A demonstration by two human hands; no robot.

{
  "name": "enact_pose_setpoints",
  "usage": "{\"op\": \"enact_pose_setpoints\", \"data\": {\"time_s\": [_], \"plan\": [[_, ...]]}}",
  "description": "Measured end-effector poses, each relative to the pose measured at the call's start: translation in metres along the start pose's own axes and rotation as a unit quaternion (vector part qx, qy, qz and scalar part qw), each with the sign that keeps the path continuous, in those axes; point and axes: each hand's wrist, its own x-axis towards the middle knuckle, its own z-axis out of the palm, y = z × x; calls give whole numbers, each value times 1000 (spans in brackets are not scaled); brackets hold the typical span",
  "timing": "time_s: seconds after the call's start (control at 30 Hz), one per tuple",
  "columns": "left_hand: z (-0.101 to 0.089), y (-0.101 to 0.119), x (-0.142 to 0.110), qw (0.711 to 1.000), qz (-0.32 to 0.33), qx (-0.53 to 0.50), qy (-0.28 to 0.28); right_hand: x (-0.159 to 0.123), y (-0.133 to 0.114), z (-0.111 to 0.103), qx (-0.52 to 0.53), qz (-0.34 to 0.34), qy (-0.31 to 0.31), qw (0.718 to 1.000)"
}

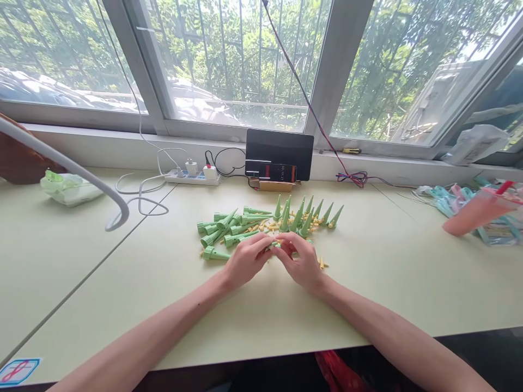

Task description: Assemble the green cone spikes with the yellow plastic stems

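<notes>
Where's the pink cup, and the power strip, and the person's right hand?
Pink cup (476,211): head view, middle of its side.
Power strip (196,179): head view, its body near the white plugs.
Right hand (300,261): head view, back of the hand.

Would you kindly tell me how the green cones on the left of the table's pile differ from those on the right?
Pose: the left-hand cones lie on their sides, while the right-hand cones stand with tips up.

Ends: the left-hand cones' wide ends mostly face left, in view; the right-hand cones' wide ends face down.

Arrangement: the left-hand cones overlap in a jumble; the right-hand cones stand clustered.

Both are green and tapered.
</notes>
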Motion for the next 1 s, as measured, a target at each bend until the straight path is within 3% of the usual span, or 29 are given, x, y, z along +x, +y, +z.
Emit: {"op": "enact_pose_setpoints", "data": {"time_s": [0.33, 0.5, 0.6, 0.77, 0.87, 1.0], "plan": [[1, 2, -1, 1000, 7, -13, -7, 2, -5, -2, -53, -82, 30, 995], [3, 1, -1, 1000, 15, -19, 1, 3, -6, -3, -78, -91, 57, 991], [2, 0, -1, 998, 29, -20, 50, 9, -3, -13, -98, -111, 116, 982], [-2, -1, 1, 993, 37, -12, 113, 27, 12, -50, -184, -175, 233, 939], [-3, -3, 1, 995, 22, -11, 99, 36, 22, -72, -275, -119, 287, 910], [-3, -7, 1, 996, -9, 15, 92, 42, 32, -90, -330, -28, 240, 913]]}}
